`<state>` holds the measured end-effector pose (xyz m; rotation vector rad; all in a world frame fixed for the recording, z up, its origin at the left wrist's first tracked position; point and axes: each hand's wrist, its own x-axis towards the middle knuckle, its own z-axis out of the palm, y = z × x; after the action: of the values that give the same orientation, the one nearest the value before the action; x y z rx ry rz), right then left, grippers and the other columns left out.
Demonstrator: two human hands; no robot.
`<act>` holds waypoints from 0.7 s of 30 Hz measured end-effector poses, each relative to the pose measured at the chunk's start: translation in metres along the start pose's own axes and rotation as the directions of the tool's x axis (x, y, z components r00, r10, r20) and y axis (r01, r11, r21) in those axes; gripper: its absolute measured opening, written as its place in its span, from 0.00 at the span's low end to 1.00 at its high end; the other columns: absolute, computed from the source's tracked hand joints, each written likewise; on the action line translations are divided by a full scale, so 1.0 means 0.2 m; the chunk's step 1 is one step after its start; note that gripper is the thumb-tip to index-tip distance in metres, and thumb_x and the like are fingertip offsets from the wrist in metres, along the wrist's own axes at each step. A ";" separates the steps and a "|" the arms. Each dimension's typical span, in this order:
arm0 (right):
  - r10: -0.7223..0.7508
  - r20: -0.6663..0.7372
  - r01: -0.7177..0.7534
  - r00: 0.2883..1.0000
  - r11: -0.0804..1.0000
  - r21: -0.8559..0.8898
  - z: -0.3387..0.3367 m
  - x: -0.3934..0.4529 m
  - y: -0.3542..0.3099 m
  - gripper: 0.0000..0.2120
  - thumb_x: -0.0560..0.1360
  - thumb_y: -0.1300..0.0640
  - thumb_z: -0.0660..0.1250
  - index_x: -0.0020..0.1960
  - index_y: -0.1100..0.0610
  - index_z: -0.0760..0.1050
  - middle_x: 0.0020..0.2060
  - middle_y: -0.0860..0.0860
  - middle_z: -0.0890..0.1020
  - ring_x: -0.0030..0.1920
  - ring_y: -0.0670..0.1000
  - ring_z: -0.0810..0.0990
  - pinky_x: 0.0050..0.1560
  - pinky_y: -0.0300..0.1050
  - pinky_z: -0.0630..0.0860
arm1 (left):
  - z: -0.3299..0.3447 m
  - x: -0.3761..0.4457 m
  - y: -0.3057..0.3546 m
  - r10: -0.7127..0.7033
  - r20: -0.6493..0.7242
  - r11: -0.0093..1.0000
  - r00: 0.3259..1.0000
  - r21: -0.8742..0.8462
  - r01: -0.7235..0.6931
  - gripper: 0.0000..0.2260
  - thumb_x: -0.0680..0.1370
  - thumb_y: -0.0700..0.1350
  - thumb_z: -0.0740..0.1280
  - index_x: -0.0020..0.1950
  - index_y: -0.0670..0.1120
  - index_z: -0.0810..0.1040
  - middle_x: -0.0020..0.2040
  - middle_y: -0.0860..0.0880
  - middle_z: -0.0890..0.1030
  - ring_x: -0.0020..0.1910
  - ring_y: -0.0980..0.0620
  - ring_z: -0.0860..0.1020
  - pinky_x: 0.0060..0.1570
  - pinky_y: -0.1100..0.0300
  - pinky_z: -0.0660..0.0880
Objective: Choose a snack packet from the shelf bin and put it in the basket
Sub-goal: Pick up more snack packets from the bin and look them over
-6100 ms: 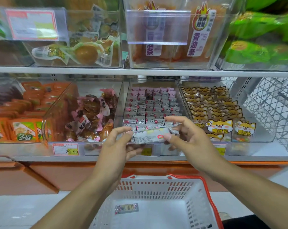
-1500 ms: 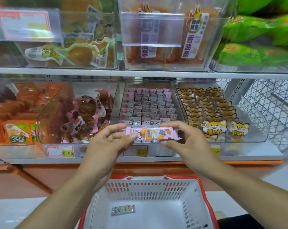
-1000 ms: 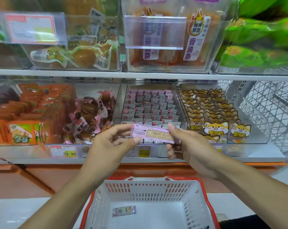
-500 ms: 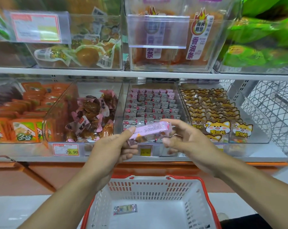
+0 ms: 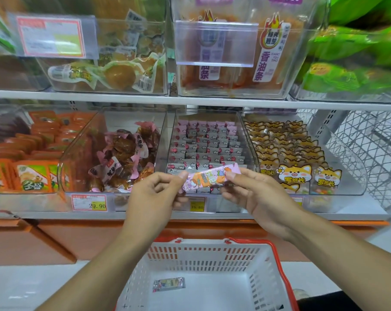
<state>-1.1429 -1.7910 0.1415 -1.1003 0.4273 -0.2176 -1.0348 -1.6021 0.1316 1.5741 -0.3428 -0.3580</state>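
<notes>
The left hand (image 5: 154, 196) and right hand (image 5: 255, 194) are each pinching an end of the pink snack packet (image 5: 209, 178), inspecting it above the red-rimmed basket (image 5: 277, 265), so lowering and releasing it looks next.

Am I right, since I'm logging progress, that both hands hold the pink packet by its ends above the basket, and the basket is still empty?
Not quite. The head view shows the basket is not empty: one small packet already lies on its floor. The rest stands: the left hand and right hand hold the pink packet by its ends above the basket.
</notes>
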 end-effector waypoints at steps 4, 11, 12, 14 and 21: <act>-0.012 -0.067 0.023 0.998 0.986 0.167 0.05 0.02 0.03 0.14 0.69 0.64 0.75 0.54 0.64 0.80 0.51 0.58 0.87 0.50 0.54 0.87 0.46 0.39 0.83 | -0.01 0.06 0.02 -0.004 -0.108 1.000 0.994 0.002 0.004 0.13 0.72 0.55 0.75 0.45 0.45 0.84 0.35 0.49 0.85 0.36 0.53 0.85 0.39 0.63 0.82; -0.512 -0.240 0.273 0.825 0.733 -0.623 0.11 0.29 -0.10 0.12 0.76 0.54 0.74 0.57 0.47 0.78 0.48 0.45 0.86 0.47 0.44 0.84 0.44 0.40 0.79 | 0.07 0.11 -0.02 0.148 0.092 0.877 0.985 0.448 -0.174 0.16 0.77 0.53 0.74 0.63 0.56 0.78 0.57 0.61 0.79 0.55 0.62 0.78 0.56 0.61 0.76; -0.536 -0.198 0.274 0.821 0.672 -0.688 0.12 0.36 -0.13 0.11 0.76 0.53 0.74 0.55 0.44 0.77 0.46 0.44 0.85 0.43 0.42 0.83 0.38 0.37 0.78 | 0.08 0.10 -0.03 0.195 0.132 0.821 0.972 0.519 -0.236 0.15 0.77 0.53 0.73 0.64 0.56 0.78 0.58 0.62 0.78 0.57 0.61 0.77 0.59 0.61 0.74; -0.566 -0.137 0.257 0.813 0.560 -0.788 0.14 0.53 -0.18 0.09 0.77 0.52 0.73 0.51 0.43 0.75 0.44 0.42 0.83 0.36 0.43 0.81 0.30 0.31 0.73 | 0.08 0.10 -0.03 0.236 0.214 0.725 0.948 0.611 -0.318 0.15 0.79 0.54 0.70 0.66 0.57 0.76 0.63 0.61 0.75 0.63 0.60 0.73 0.64 0.63 0.68; -0.629 -0.096 0.259 0.772 0.449 -0.855 0.13 0.86 -0.24 0.07 0.73 0.50 0.76 0.44 0.52 0.82 0.40 0.49 0.86 0.43 0.51 0.84 0.48 0.46 0.81 | 0.15 0.20 0.00 0.192 0.362 0.602 0.912 0.691 -0.401 0.21 0.84 0.54 0.62 0.76 0.51 0.68 0.75 0.53 0.68 0.75 0.54 0.63 0.73 0.57 0.61</act>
<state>-0.9761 -1.8562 0.1557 -2.1276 0.6191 -0.8219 -1.0106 -1.6460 0.1303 2.2507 -1.0626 -0.1399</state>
